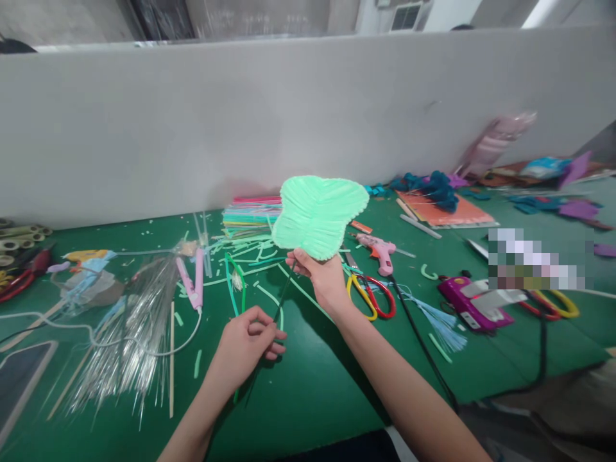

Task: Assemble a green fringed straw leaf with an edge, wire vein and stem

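Note:
A mint-green fuzzy leaf-like piece (320,215) with ridged rows and a wavy rim is held above the table. My right hand (320,276) is closed on its lower edge, thumb on the near side. A thin dark green stem (286,292) slants down from the piece to my left hand (257,337), which pinches it between thumb and fingers. How the stem joins the piece is hidden by my right fingers. Behind the hands lie a bundle of coloured pipe cleaners (250,215) and several loose mint-green strips (255,249).
To the right are a pink glue gun (380,251), red-and-yellow scissors (370,295), a magenta power strip (474,305) and a pale blue tassel (440,324). A pink flat iron (193,279), clear strips (129,346) and a phone (24,378) lie left. A grey partition (192,128) stands behind.

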`<control>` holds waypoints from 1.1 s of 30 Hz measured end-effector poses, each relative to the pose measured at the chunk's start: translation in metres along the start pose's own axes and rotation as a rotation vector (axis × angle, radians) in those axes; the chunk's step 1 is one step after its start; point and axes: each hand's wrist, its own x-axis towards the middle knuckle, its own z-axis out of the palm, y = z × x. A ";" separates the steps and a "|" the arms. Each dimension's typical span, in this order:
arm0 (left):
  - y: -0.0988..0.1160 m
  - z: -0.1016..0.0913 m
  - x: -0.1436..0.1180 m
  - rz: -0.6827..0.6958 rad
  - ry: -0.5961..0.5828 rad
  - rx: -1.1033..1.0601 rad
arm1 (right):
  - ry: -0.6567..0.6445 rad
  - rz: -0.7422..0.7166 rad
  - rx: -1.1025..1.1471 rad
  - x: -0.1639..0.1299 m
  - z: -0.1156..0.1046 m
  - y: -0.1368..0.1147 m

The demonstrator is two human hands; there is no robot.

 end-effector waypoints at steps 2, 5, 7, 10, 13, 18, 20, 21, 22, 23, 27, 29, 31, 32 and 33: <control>-0.001 0.000 -0.001 0.011 0.027 0.018 | 0.003 0.002 0.002 0.000 0.000 0.000; -0.002 0.000 0.000 0.048 0.080 0.080 | 0.022 0.002 0.010 -0.001 0.001 -0.001; -0.002 0.001 0.000 0.078 0.117 0.121 | 0.044 -0.007 0.018 -0.001 0.002 0.000; -0.002 0.003 -0.001 0.105 0.167 0.172 | 0.076 -0.036 0.021 -0.002 0.002 0.000; -0.002 0.004 -0.003 0.152 0.222 0.237 | 0.099 -0.067 0.011 -0.002 0.003 0.001; -0.004 0.006 -0.006 0.278 0.349 0.389 | 0.124 -0.079 0.009 -0.003 0.005 0.004; -0.005 0.006 -0.007 0.311 0.388 0.456 | 0.131 -0.077 0.017 -0.004 0.005 0.005; -0.006 0.006 -0.007 0.322 0.397 0.479 | 0.135 -0.077 0.019 -0.004 0.006 0.005; -0.007 0.006 -0.007 0.328 0.404 0.495 | 0.138 -0.076 0.021 -0.004 0.006 0.005; -0.007 0.006 -0.007 0.332 0.411 0.502 | 0.140 -0.076 0.021 -0.004 0.006 0.006; -0.008 0.003 -0.004 0.343 0.430 0.495 | 0.153 -0.085 0.033 -0.006 0.007 0.006; -0.008 0.002 -0.002 0.338 0.428 0.495 | 0.158 -0.097 0.041 -0.007 0.008 0.007; -0.008 0.001 -0.002 0.332 0.423 0.504 | 0.165 -0.107 0.048 -0.008 0.009 0.007; -0.008 0.001 -0.002 0.330 0.420 0.510 | 0.170 -0.110 0.050 -0.009 0.010 0.006; -0.009 0.000 -0.001 0.328 0.419 0.516 | 0.177 -0.113 0.052 -0.010 0.010 0.006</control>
